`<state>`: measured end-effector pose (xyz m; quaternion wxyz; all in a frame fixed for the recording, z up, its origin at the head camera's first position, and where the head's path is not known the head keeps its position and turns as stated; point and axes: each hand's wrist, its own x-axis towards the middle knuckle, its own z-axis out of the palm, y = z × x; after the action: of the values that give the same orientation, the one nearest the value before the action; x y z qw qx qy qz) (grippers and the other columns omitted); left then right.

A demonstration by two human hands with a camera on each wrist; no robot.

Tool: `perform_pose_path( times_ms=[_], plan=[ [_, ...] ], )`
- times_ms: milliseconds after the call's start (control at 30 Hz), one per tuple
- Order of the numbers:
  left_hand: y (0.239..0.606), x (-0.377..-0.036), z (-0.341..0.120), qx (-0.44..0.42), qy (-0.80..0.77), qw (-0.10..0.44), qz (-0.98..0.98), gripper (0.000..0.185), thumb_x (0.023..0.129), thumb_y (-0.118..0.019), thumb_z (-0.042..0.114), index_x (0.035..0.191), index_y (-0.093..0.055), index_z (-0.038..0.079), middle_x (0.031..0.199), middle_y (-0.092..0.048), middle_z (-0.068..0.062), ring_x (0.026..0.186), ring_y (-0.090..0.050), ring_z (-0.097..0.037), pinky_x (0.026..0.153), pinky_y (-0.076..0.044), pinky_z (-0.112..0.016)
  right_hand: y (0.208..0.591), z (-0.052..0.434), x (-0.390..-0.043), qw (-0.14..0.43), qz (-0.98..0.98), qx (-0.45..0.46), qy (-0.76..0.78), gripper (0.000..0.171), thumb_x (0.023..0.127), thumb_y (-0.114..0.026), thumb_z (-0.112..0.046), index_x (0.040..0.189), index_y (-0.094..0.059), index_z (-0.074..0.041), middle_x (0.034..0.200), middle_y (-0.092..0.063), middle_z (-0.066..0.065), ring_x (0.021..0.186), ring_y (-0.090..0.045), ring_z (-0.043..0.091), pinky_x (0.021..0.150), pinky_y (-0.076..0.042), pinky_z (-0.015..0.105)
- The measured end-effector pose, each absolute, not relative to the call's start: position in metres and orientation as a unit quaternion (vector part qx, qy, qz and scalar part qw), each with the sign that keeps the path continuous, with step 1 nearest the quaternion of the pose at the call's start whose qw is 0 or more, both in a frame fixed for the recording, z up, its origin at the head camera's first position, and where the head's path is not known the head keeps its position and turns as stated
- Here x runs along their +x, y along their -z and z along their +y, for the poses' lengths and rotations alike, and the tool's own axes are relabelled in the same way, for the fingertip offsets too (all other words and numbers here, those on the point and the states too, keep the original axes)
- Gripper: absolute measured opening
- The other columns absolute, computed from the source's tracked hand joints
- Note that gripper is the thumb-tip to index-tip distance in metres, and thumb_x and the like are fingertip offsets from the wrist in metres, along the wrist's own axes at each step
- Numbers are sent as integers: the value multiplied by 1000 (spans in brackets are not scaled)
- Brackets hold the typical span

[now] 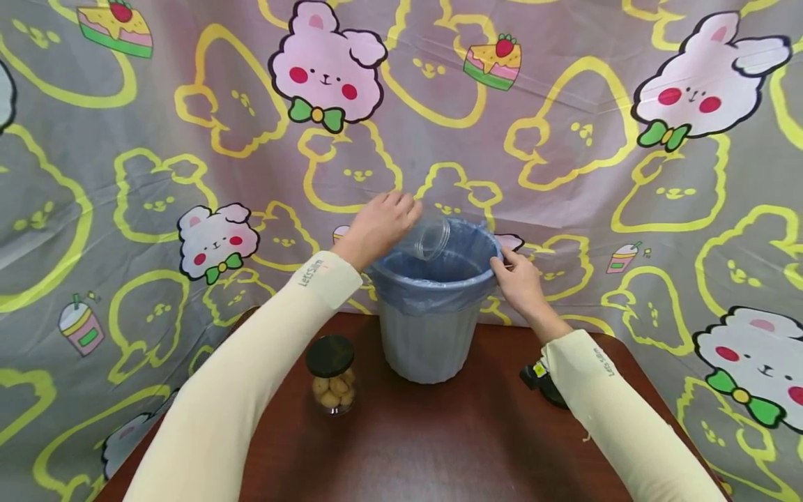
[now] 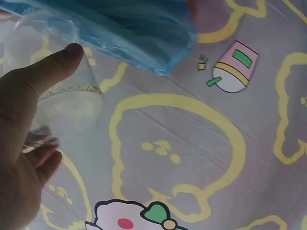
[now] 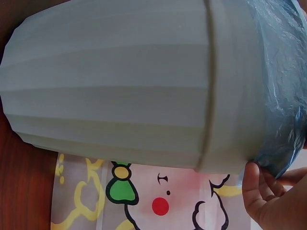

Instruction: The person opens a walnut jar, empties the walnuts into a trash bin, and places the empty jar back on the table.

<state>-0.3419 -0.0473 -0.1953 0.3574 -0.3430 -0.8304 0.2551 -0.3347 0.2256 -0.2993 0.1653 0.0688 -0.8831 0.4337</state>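
My left hand (image 1: 384, 224) grips a clear jar (image 1: 433, 238) tipped on its side, its mouth over the bin's opening. In the left wrist view the thumb lies along the transparent jar (image 2: 72, 110), and small dark specks show on its wall. A pale grey trash bin (image 1: 426, 341) stands upright, lined with a translucent blue bag (image 1: 433, 296) folded over the rim. At the bin's right edge my right hand (image 1: 519, 282) pinches the bag and rim. The right wrist view shows its fingertips (image 3: 251, 175) against the crinkled liner (image 3: 283, 81).
A glass jar (image 1: 332, 390) with a black lid and round tan pieces inside stands on the brown table (image 1: 401, 446), left of the bin. Partly behind the right sleeve is a black object (image 1: 551, 390). Patterned cloth (image 1: 452, 139) hangs close behind the bin.
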Motion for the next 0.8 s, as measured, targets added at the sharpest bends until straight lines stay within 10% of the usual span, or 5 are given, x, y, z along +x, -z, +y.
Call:
perform_pose_path(
  times_ms=[800],
  plan=[
    [198,-337,-69,-306,-232,365,-848,31,89,-57,3,119,-54,-2,107,-57,-16,98,-55,-31,84,-47,-37,298,226,-332,152,-886,73,-432,58,99,-41,-35,146,-32,-1,132,-43,26,118,-46,38,93,-40,52]
  ],
)
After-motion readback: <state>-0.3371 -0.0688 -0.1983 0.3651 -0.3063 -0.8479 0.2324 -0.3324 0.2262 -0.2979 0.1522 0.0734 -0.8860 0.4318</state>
